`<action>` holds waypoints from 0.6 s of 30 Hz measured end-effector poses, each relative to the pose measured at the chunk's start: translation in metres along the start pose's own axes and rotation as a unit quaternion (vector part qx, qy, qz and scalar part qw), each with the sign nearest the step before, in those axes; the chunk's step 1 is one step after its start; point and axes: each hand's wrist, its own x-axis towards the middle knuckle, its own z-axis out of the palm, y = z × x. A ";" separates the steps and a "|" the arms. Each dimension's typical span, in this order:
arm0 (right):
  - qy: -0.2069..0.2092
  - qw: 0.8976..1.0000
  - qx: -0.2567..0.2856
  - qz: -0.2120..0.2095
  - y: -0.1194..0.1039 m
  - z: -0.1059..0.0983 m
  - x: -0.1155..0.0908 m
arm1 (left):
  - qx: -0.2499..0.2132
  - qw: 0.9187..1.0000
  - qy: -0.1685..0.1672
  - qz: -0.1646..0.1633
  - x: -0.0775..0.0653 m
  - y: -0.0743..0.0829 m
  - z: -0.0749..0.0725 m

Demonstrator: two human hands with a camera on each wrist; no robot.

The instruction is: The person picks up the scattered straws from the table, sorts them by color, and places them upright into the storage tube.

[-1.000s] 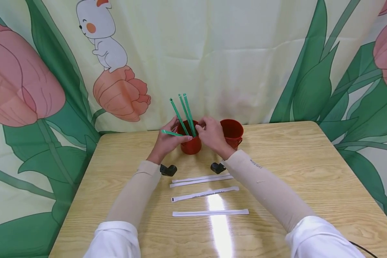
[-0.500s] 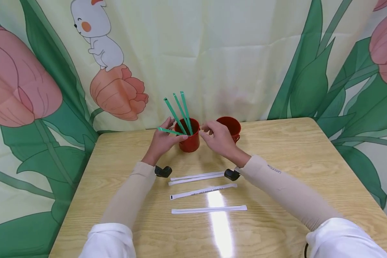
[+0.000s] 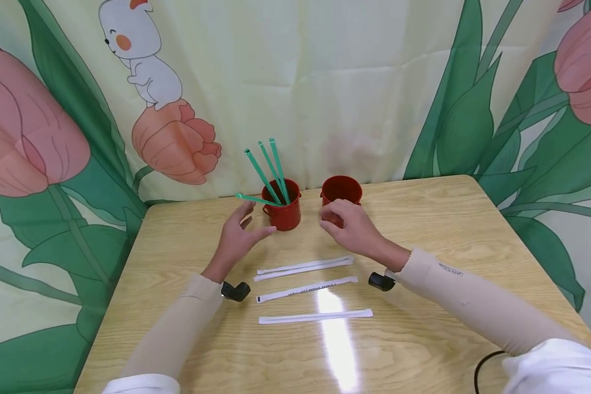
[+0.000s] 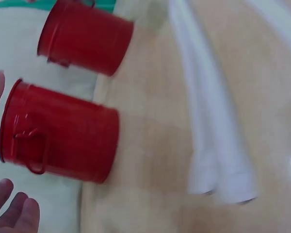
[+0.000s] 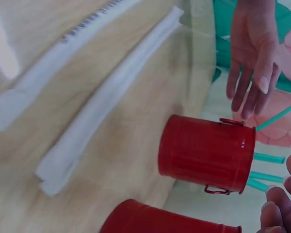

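Observation:
A red metal bucket with small side handles stands near the table's back edge. Several slim green sticks lean in it, one tipped low over its left rim. My left hand is beside this bucket with thumb and fingers spread, holding nothing. To the right stands a second red bucket, partly covered by my right hand in the head view. That hand's fingers are loosely bent, with nothing visible in them. In the right wrist view the fingertips appear near the bucket rims.
Several white paper-wrapped sticks lie crosswise on the wooden table in front of the buckets, two of them side by side. A flowered curtain hangs behind the table. A black cable lies near the right sleeve.
Both hands have come away from the left bucket: the left hand drew back leftward and toward me, the right hand moved rightward in front of the second bucket. The green sticks stay in the bucket.

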 end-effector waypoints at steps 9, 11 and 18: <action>-0.020 1.000 -0.015 -0.010 0.009 -0.008 -0.023 | -0.058 0.995 0.023 0.077 -0.023 0.005 0.012; -0.019 0.999 -0.025 -0.018 0.011 -0.010 -0.026 | -0.070 0.993 0.024 0.096 -0.025 0.010 0.016; -0.027 0.999 -0.029 -0.018 0.017 -0.013 -0.038 | -0.072 0.991 0.004 0.110 -0.026 0.020 0.030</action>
